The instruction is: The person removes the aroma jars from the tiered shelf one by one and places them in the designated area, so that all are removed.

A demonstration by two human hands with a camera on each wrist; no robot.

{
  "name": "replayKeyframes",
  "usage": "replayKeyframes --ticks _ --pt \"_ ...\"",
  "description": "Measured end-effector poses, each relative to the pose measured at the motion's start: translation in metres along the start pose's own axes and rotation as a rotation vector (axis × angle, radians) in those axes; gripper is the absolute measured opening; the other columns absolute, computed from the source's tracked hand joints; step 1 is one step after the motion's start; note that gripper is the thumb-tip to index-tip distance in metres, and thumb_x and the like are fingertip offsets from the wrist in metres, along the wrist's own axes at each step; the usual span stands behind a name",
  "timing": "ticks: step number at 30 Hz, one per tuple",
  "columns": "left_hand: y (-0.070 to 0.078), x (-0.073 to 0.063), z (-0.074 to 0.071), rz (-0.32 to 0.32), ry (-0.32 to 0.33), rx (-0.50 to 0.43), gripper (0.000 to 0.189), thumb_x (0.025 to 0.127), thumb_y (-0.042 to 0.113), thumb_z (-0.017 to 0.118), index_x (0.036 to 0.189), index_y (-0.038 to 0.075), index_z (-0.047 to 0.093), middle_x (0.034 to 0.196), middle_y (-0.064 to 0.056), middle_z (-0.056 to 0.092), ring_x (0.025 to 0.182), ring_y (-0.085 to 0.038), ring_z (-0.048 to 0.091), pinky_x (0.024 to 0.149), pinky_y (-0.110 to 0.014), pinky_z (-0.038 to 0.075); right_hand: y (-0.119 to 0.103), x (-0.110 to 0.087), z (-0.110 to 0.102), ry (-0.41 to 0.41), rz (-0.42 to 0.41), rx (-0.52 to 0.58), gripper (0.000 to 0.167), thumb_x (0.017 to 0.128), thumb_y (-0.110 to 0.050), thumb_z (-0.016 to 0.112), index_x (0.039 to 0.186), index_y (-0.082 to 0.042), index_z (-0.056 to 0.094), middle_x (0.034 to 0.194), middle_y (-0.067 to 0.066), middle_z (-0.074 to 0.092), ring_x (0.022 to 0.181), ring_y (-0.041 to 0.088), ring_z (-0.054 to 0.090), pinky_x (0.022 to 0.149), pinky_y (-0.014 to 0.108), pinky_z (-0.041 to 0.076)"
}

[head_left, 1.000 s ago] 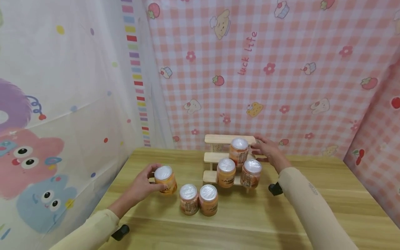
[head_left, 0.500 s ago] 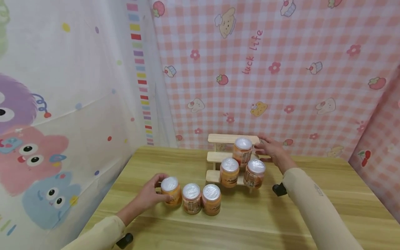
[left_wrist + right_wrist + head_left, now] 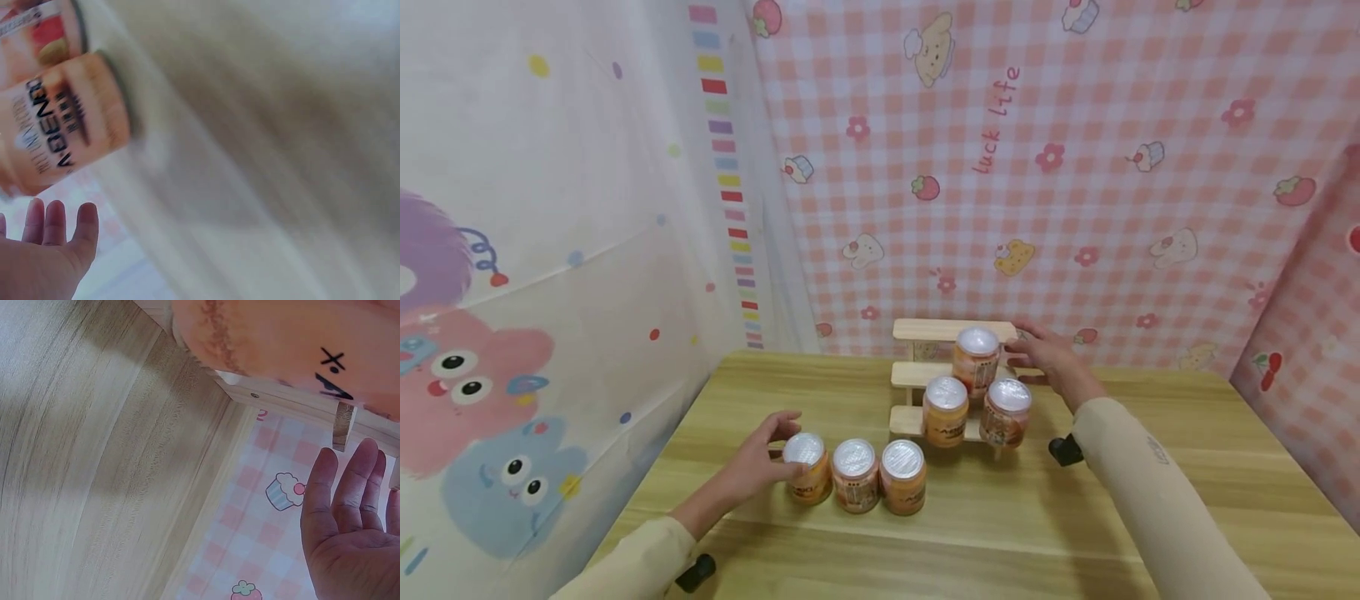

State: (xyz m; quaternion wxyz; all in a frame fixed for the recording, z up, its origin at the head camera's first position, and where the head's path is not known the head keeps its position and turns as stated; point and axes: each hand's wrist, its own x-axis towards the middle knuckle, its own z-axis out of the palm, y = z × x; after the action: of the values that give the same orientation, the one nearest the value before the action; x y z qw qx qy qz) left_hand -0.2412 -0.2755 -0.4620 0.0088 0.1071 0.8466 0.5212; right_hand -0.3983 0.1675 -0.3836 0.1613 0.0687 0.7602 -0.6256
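In the head view, three orange-labelled cans with silvery lids stand in a row on the table: a left can (image 3: 808, 486), a middle can (image 3: 856, 489) and a right can (image 3: 904, 490). My left hand (image 3: 756, 468) is at the left can's side, its thumb overlapping the can there. The left wrist view shows its fingers (image 3: 55, 222) straight and apart from the lettered can (image 3: 62, 128). Beside the right end of a stepped wooden rack (image 3: 913, 332), my right hand (image 3: 1051, 358) has its fingers extended near the upper shelves. More cans (image 3: 946, 423) stand on the rack.
One can (image 3: 976, 371) sits higher on the rack, behind two on its lowest step. The wooden table (image 3: 992, 533) ends at a pink checked cloth (image 3: 1075, 208) behind and a white printed cloth (image 3: 602, 333) on the left.
My left hand has brought the left can down and toward me, beside the two others, and its fingers have come off it. The right hand has stayed at the rack.
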Motion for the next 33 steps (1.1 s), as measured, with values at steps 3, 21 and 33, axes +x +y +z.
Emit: replayKeyframes --ticks 3,21,33 --pt "0.008 0.005 -0.005 0.018 0.018 0.021 0.075 0.083 0.016 0.08 0.145 0.002 0.04 0.132 -0.024 0.051 0.126 -0.04 0.047 0.103 -0.058 0.039 -0.001 0.0 0.0 -0.001 -0.003 -0.008 0.065 0.104 -0.021 0.048 0.161 -0.024 0.017 0.151 0.02 0.04 0.132 0.036 0.046 0.106 0.054 0.039" --pt "0.062 0.056 -0.008 0.061 0.036 0.004 0.07 0.087 0.015 0.076 0.147 0.004 0.04 0.133 -0.021 0.052 0.128 -0.038 0.047 0.105 -0.054 0.038 0.001 0.001 0.001 0.006 -0.014 0.0 0.065 0.104 -0.022 0.05 0.16 -0.025 0.018 0.152 0.02 0.038 0.133 0.038 0.045 0.107 0.056 0.037" --pt "0.11 0.101 0.023 0.086 -0.005 -0.03 0.071 0.087 0.016 0.078 0.148 0.011 0.042 0.135 -0.015 0.053 0.127 -0.032 0.048 0.104 -0.048 0.042 0.001 0.001 0.001 0.005 -0.007 0.016 0.065 0.104 -0.021 0.049 0.16 -0.025 0.018 0.153 0.019 0.037 0.134 0.037 0.045 0.108 0.056 0.035"
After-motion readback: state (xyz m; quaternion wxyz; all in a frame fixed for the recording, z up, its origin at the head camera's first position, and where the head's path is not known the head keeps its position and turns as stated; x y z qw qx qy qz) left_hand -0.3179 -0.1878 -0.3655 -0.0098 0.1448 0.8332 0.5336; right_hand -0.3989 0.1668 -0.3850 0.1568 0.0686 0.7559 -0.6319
